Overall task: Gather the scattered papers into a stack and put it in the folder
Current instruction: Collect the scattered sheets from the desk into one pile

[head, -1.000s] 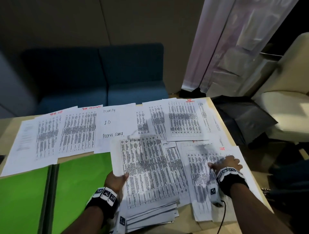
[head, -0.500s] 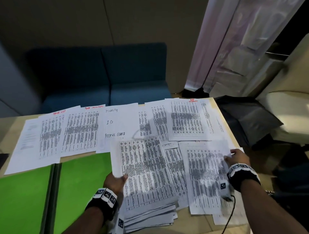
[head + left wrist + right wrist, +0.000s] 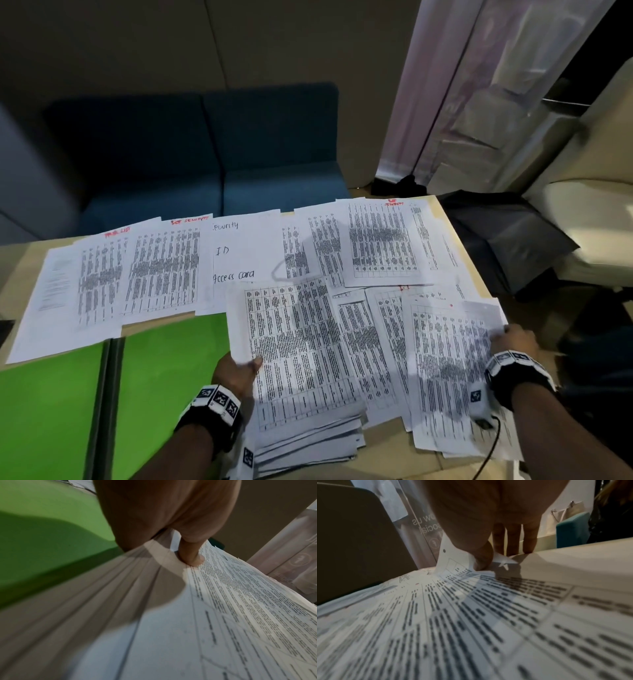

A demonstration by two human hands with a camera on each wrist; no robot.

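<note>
An open green folder (image 3: 164, 370) lies at the table's near left. My left hand (image 3: 239, 368) grips the left edge of a thick stack of printed sheets (image 3: 301, 359), thumb on top; the left wrist view shows that thumb (image 3: 190, 555) pressing the stack (image 3: 223, 615) beside the folder (image 3: 42, 534). My right hand (image 3: 510, 342) pinches the right edge of a printed sheet (image 3: 445, 370) at the table's right side, its corner curling up. In the right wrist view my thumb (image 3: 483, 557) and fingers clamp that lifted corner (image 3: 452, 559). More papers (image 3: 164, 267) lie spread across the far half.
The wooden table (image 3: 20, 260) ends just right of my right hand. A blue sofa (image 3: 205, 154) stands behind it. A black bag (image 3: 496, 236) and a cream armchair (image 3: 589, 212) are on the right. A cable (image 3: 489, 452) hangs from my right wrist.
My right hand slid from the middle of the right-hand sheet out to its right edge and pinched it, lifting the corner. My left hand kept its hold on the stack.
</note>
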